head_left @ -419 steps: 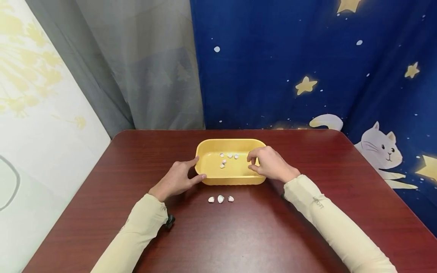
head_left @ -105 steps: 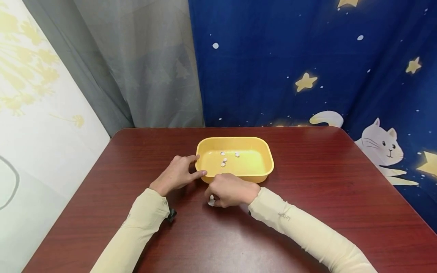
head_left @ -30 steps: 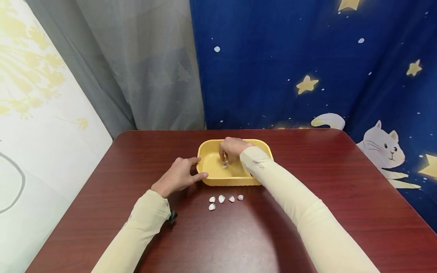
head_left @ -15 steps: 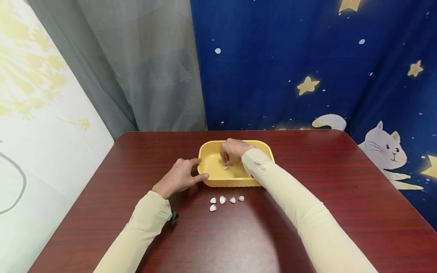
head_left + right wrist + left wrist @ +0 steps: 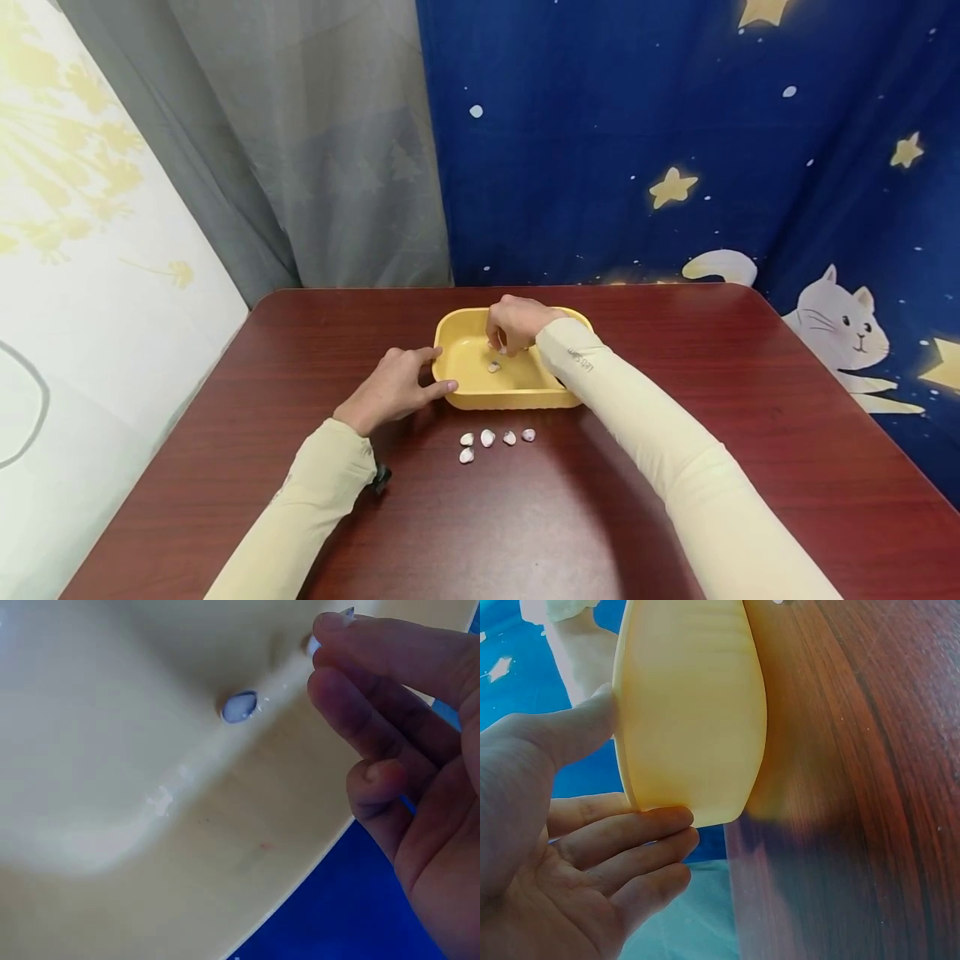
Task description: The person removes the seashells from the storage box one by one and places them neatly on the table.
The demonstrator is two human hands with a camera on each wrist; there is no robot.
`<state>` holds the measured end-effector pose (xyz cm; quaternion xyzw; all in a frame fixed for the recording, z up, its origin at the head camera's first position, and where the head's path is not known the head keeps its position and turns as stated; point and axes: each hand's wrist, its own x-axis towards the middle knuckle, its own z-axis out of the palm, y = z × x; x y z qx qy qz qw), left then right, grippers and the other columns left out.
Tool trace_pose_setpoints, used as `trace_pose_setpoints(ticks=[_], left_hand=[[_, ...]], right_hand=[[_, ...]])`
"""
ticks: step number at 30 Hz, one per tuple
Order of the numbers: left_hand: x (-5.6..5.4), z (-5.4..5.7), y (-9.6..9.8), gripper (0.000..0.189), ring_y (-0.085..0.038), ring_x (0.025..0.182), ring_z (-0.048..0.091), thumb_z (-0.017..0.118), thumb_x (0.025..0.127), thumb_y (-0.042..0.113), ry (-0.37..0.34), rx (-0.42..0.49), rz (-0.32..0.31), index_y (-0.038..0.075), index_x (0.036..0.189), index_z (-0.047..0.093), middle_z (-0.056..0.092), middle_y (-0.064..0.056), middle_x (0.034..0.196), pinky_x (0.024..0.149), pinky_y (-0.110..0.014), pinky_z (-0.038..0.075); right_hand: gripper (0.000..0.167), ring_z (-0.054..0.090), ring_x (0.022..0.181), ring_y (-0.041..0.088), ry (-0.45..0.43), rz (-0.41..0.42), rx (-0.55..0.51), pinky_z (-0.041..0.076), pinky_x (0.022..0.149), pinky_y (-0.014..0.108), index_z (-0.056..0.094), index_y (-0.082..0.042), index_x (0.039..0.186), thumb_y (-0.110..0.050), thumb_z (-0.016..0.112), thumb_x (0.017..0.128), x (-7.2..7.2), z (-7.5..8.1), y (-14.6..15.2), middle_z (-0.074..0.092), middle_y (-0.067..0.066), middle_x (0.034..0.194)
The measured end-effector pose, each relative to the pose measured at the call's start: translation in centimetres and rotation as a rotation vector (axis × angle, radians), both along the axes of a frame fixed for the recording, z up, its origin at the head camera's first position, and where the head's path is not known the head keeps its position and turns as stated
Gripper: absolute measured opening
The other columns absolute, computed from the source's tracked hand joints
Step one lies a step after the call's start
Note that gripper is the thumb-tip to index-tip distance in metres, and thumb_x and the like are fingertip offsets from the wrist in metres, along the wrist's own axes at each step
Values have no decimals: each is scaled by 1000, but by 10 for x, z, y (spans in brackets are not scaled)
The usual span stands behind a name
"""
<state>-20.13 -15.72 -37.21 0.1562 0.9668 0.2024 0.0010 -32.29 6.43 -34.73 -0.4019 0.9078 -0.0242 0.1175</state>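
Observation:
A yellow plastic tub (image 5: 510,400) stands on the table. My left hand (image 5: 393,387) holds its left end, thumb on the front rim and fingers along the end wall. In the left wrist view, those fingers (image 5: 641,840) bend lightly against the tub's corner. My right hand (image 5: 517,323) reaches inside the tub, thumb and forefinger pinching a small seashell (image 5: 348,615), mostly covered by the fingertips. One shell (image 5: 493,367) lies on the tub floor just in front of that hand. The right wrist view shows another shell (image 5: 240,706) by the tub wall.
Several white and purplish shells (image 5: 487,437) lie on the dark red table (image 5: 480,533) in front of the tub, most in a row and one below its left end. A blue curtain (image 5: 555,167) and a grey curtain (image 5: 360,167) hang behind the table.
Since 14 seconds ago, the shells on the table have increased and those in the tub decreased. In the last half second, my right hand lifts slightly away with one shell from a touching pair.

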Motion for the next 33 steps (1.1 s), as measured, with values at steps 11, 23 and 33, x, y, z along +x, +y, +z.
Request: trace_pose_setpoints(ticks=[11,23,33], left_hand=[[-1,-1,0,68,-32,121,66,74,90,44,15,4,-6,-2,138,59,66,-19,133,102,-45,53],[-1,1,-2,71,-29,122,65,73,90,44,-15,31,-8,-2,141,55,64,-20,136,101,-45,54],[2,2,0,70,-27,119,66,73,90,44,-14,34,-15,-2,141,56,64,-20,136,100,-44,55]], right_hand=[[18,61,73,11,2,40,-2,50,61,23,81,-16,85,-1,76,76,10,16,5,74,-3,81],[9,62,75,10,7,126,-48,52,65,24,81,-18,84,-12,83,79,34,33,5,71,-8,77],[10,61,74,7,36,197,-99,52,70,22,78,-20,80,-10,76,78,65,41,6,72,-10,78]])
